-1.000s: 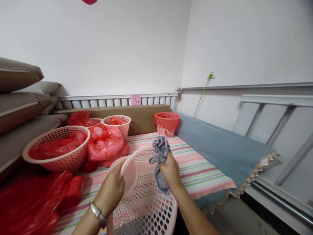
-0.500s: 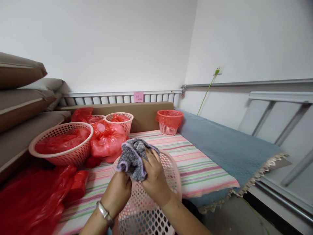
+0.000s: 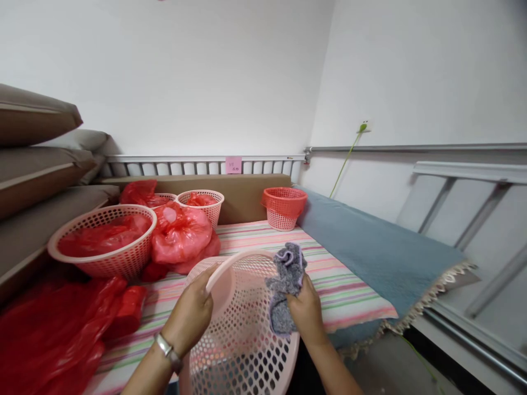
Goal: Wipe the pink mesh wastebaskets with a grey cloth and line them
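A pale pink perforated plastic basket (image 3: 242, 345) lies tilted on its side at the near edge of a striped mat (image 3: 337, 285). My left hand (image 3: 190, 317) is closed on the basket's rim at its left. My right hand (image 3: 305, 312) is closed on a grey cloth (image 3: 285, 280) with a lilac edge, pressed against the basket's right side.
A wide pink basket (image 3: 102, 244) with red plastic in it sits at the left. Red bags (image 3: 181, 233) and a smaller pink basket (image 3: 203, 203) lie behind. A red basket (image 3: 284, 207) stands farther back. A blue blanket (image 3: 379, 247) covers the right. Brown cushions (image 3: 37, 164) stack at far left.
Half a second ago both hands held the cloth over the basket's top. Now my right hand has carried the cloth to the basket's right side and my left hand grips the rim.
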{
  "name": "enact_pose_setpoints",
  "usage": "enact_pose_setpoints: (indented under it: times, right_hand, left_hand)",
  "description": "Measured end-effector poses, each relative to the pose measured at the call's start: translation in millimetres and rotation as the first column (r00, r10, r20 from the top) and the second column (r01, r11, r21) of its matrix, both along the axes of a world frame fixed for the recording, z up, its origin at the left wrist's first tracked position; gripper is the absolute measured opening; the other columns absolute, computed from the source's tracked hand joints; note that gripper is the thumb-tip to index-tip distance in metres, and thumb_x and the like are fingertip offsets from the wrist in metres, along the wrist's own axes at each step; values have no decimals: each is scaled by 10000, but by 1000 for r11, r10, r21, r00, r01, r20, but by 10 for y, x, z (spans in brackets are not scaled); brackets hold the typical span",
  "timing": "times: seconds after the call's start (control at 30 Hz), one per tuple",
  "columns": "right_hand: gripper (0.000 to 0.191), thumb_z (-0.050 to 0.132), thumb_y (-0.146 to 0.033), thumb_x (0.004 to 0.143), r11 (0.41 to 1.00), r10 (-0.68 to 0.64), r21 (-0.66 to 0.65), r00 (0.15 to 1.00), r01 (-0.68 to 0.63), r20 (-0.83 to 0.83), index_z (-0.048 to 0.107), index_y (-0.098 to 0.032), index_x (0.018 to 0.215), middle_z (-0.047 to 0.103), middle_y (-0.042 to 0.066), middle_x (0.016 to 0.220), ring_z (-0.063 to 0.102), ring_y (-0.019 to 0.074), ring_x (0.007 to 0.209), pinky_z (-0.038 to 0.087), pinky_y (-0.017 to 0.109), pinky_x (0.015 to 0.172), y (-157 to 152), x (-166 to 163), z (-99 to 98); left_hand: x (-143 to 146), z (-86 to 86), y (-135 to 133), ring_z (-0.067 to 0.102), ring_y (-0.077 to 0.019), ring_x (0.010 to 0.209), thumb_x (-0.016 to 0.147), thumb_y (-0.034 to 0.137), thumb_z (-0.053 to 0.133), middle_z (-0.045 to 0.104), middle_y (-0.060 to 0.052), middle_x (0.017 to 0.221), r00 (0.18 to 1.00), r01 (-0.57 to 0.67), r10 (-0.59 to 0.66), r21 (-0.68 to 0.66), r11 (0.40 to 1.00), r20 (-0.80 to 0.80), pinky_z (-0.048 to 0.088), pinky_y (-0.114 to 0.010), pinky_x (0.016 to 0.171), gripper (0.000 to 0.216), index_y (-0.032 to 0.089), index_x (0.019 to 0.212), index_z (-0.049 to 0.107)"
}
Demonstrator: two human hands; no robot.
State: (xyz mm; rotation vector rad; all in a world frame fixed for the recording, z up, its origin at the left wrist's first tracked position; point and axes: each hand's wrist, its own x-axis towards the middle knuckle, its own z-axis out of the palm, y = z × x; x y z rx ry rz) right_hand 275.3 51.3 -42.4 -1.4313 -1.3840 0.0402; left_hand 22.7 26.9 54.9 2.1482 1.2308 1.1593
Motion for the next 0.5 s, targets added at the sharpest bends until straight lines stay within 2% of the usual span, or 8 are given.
enact_pose_setpoints:
  times: [0.1,0.17,0.3,0.4,0.5]
  right_hand:
    - [547,454,-109,613,994,51,98,999,-51,12,483,-161,1157,512,130,1207,440,266,1171,364,421,970,-140,-89,-23]
    - [581,468,-101,617,985,142,98,989,-145,31,467,-178,1193,494,119,1237,435,256,1183,363,405,983,-224,-167,-28]
    - [642,439,-57,570,948,314,-83,945,-306,94,486,-177,1199,527,102,1209,455,243,1169,369,399,990,-308,-293,-85]
    - [678,413,-48,500,936,328,-179,934,-302,140,532,-155,1159,538,115,1197,474,265,1145,379,424,980,-308,-330,-188]
    - [688,404,-51,475,926,339,-226,929,-302,150,551,-152,1140,554,115,1172,490,273,1120,390,429,965,-284,-353,-252]
  left_hand:
    - [-88,-6,11,423,-201,1239,675,12,348,547,-82,1268,997,-68,68,-34,997,-21,280,-391,1074,619,125,1275,452]
    - [-165,-4,16,443,-209,1222,696,38,350,561,-91,1249,994,-106,104,-58,993,-35,302,-393,1060,593,116,1276,444]
    - [-333,-58,-23,517,-225,1150,737,121,379,601,-95,1198,978,-206,202,-86,975,-59,354,-382,1022,515,112,1243,475]
    - [-427,-179,-104,555,-253,1097,745,187,421,629,-112,1151,944,-326,320,-83,942,-77,395,-400,982,460,104,1183,530]
    - [-413,-270,-219,518,-247,1147,742,191,432,606,-109,1188,937,-349,347,-115,930,-45,368,-398,1008,471,112,1200,514]
